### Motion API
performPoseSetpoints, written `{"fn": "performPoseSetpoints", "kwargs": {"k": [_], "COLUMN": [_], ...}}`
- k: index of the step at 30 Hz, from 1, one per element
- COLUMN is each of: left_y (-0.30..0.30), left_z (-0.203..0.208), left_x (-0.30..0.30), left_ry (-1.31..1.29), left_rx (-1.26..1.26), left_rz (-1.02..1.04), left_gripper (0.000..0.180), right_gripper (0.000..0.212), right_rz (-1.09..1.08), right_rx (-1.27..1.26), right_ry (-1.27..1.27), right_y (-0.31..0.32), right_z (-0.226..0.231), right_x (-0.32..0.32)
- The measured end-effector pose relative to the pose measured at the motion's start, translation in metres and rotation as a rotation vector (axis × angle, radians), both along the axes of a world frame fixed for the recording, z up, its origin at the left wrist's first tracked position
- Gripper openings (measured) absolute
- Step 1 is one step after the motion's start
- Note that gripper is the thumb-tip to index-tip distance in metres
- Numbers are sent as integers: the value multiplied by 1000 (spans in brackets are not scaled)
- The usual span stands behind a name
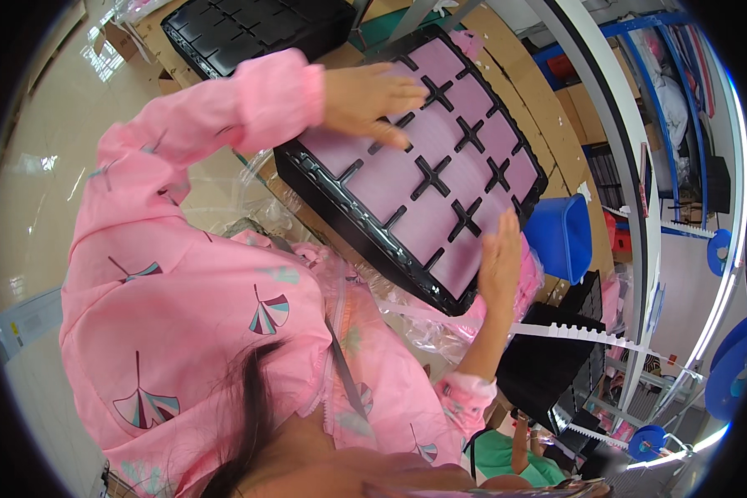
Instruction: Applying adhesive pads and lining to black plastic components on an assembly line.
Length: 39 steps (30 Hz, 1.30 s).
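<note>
Where the two hands meet the work, a rectangular tray (365, 224) of glossy black, rigid-looking plastic lies tilted across the view, in front of the torso and at the brown, cardboard-like worktop (548, 129). Its rim is rounded and ribbed, and its side wall is deep and shiny. Raised black crosses (432, 178) and short ridges along the edges divide the upper face into a grid. Between them, flat pink panels (382, 189) show a smooth, slightly hazy surface.

The left hand (372, 100) extends palm down over the upper left part of the tray, fingers straight and loosely spread, thumb apart, gripping nothing visible. The right hand (500, 264) stands at the lower right edge, fingers straight and close together, also gripping nothing visible. Contact between either palm and the tray cannot be confirmed; the left hand covers part of the grid.

A second black tray (253, 33), of similar pattern, is cut off by the top border. Crinkled clear film (266, 217) lies beside the near edge. A smooth blue bin (560, 236) stands just beyond the right corner. A white toothed strip (573, 334) passes below it. The underside of the tray and its support are hidden.
</note>
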<state>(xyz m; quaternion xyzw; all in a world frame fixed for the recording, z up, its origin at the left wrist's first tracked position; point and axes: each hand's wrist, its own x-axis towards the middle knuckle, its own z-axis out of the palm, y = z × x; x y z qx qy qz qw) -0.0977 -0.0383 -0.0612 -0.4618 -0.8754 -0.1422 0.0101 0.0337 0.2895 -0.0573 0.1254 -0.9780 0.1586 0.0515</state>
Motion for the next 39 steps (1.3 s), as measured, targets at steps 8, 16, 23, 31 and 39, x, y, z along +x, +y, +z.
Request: {"fn": "performPoseSetpoints", "kwargs": {"k": [8,16,23,31,39], "left_y": [-36,-51,-44,-69,-61], "left_z": [-7,6,10,9,8], "left_x": [62,83,74,63,70], "left_ry": [43,9,-43,-25,14], "left_rx": [-26,-81,-70,-12,15], "left_rz": [-108,-97,-219,-270,-219], "left_gripper": [87,93,89,82,77], "right_gripper": [58,59,50,40,37], "right_rz": [32,39,146,151,235], "right_rx": [173,242,156,113,55], "right_ry": [-21,-94,-43,-113,-70], "right_y": [-23,-27,-30,-9,-24], "right_z": [-14,-1,-5,3,-2], "right_x": [68,99,78,94,77]}}
